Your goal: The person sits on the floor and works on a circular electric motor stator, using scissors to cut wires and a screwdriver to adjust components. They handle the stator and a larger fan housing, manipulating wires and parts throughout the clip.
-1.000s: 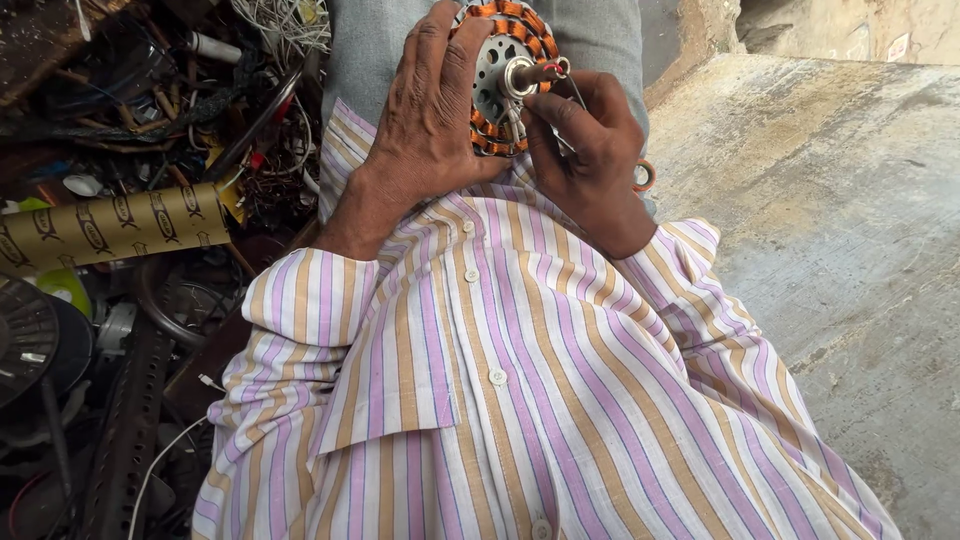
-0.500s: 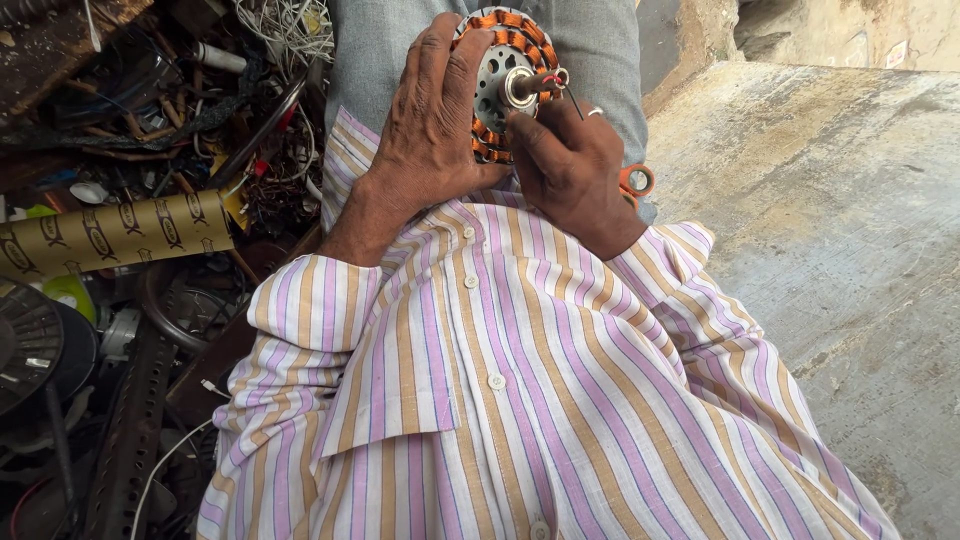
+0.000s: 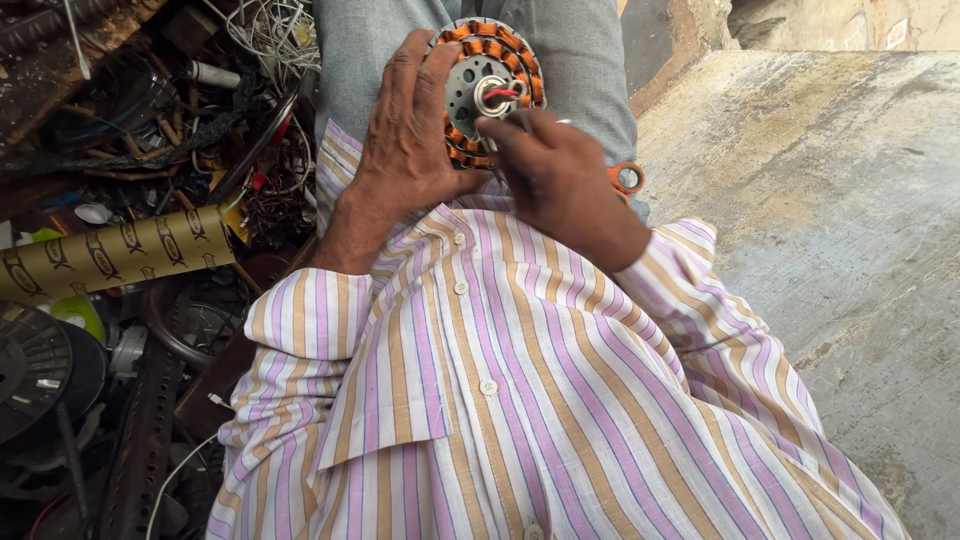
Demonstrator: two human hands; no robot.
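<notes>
Head view: left hand (image 3: 405, 140) cups motor stator (image 3: 487, 90) beside right hand (image 3: 555, 170).

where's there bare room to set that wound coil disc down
Free: the bare concrete slab beside the right hand. Crowded: beside the left hand, the scrap pile of wires, a cardboard tube and dark discs.
</notes>
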